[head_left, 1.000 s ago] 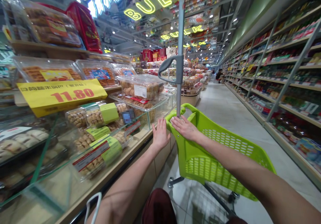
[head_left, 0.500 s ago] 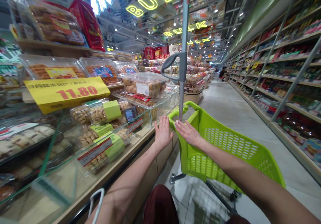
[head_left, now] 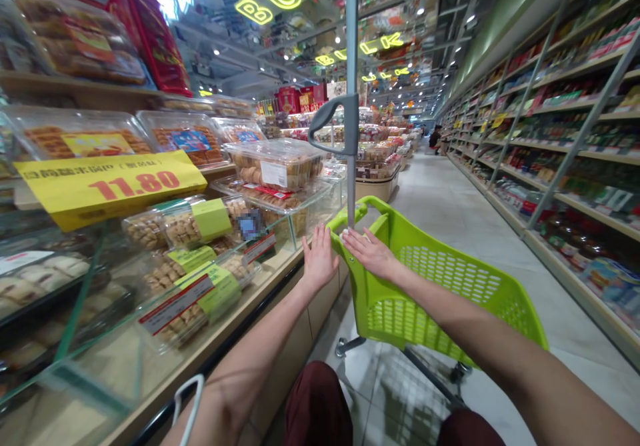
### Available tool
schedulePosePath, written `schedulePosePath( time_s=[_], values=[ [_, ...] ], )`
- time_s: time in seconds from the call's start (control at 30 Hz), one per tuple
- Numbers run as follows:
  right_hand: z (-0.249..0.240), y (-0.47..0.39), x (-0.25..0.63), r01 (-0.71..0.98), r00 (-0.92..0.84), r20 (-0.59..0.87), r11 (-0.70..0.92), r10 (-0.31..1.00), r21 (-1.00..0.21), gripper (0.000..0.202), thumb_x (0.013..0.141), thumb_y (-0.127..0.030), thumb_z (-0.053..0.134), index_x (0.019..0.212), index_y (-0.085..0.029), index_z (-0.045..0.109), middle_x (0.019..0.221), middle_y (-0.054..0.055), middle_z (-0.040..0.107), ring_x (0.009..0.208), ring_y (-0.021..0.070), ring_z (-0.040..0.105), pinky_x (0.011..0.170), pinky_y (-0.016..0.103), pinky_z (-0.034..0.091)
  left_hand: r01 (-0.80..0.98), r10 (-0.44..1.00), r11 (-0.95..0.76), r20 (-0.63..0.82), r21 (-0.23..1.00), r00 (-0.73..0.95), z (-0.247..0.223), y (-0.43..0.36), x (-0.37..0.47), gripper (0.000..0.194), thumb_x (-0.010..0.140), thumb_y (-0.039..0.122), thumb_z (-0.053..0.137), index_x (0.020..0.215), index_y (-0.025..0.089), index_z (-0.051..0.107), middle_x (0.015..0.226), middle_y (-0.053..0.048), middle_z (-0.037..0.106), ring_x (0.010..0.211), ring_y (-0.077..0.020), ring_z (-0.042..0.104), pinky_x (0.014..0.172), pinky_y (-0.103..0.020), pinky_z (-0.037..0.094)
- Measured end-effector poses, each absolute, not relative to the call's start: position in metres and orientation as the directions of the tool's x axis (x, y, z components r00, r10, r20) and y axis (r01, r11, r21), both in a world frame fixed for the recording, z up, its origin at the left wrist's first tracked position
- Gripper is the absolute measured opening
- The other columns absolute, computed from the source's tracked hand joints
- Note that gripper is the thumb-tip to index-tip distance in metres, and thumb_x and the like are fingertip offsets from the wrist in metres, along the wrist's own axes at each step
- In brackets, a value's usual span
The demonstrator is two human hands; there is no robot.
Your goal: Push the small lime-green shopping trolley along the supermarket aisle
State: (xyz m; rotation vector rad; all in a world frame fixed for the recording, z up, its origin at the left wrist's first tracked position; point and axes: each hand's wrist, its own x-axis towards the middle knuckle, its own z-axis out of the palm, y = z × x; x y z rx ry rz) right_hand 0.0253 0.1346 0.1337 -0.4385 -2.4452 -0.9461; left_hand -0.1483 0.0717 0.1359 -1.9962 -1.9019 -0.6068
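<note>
A lime-green shopping basket cart (head_left: 450,266) with perforated sides stands in front of my knees. Its grey pole (head_left: 351,53), with a looped grey handle (head_left: 350,126), rises from the near corner. My left hand (head_left: 321,257) is at that corner, fingers spread and pointing up; whether it touches the rim cannot be made out. Flat across the rim by the pole's foot lies my right hand (head_left: 371,251), fingers stretched out. A small whitish spot shows at its fingertips, too small to name. Neither hand is wrapped around anything.
On the left, a glass-edged display holds clear boxes of pastries (head_left: 275,165), packed biscuits (head_left: 185,223) and a yellow price sign (head_left: 113,186). Stocked shelves (head_left: 565,139) line the right. A tiled aisle (head_left: 425,193) runs between; a person (head_left: 435,141) crouches far down it.
The cart, display and shelves sit slightly further left in view. My hands have shifted left with the cart, keeping nearly the same place at its corner, fingers still extended.
</note>
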Motion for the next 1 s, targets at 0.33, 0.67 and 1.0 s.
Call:
schedulePosePath(
  time_s=[0.33,0.67,1.0],
  values=[
    [0.25,0.156,0.008,0.621,-0.661,0.742,0.635,0.11,0.459,0.042,0.087,-0.011,0.034,0.129,-0.016,0.04,0.14,0.01,0.033,0.132,0.0217,0.022,0.108,0.053,0.013,0.995,0.828,-0.063,0.56,0.074,0.011,0.147,0.075,-0.143,0.074,0.075,0.029,0.051,0.139,0.012,0.016,0.147,-0.012,0.015,0.136,-0.0235,0.006,0.108,-0.051,0.007],
    [0.186,0.147,0.017,0.43,-0.852,0.519,0.65,0.063,0.627,0.042,0.084,-0.009,0.039,0.124,-0.014,0.048,0.134,0.011,0.043,0.127,0.023,0.035,0.107,0.049,0.02,0.996,0.807,-0.061,0.59,0.061,0.013,0.146,0.075,-0.15,0.075,0.075,0.028,0.052,0.139,0.012,0.017,0.146,-0.013,0.017,0.135,-0.0259,0.009,0.107,-0.052,0.01],
    [0.215,0.151,0.008,0.561,-0.751,0.651,0.627,0.111,0.541,0.043,0.086,-0.01,0.036,0.129,-0.014,0.042,0.138,0.011,0.036,0.131,0.0243,0.027,0.107,0.052,0.016,0.999,0.77,-0.039,0.639,0.031,0.01,0.147,0.078,-0.147,0.07,0.077,0.032,0.047,0.137,0.008,0.02,0.146,-0.014,0.018,0.135,-0.0249,0.012,0.106,-0.052,0.014]
  ],
)
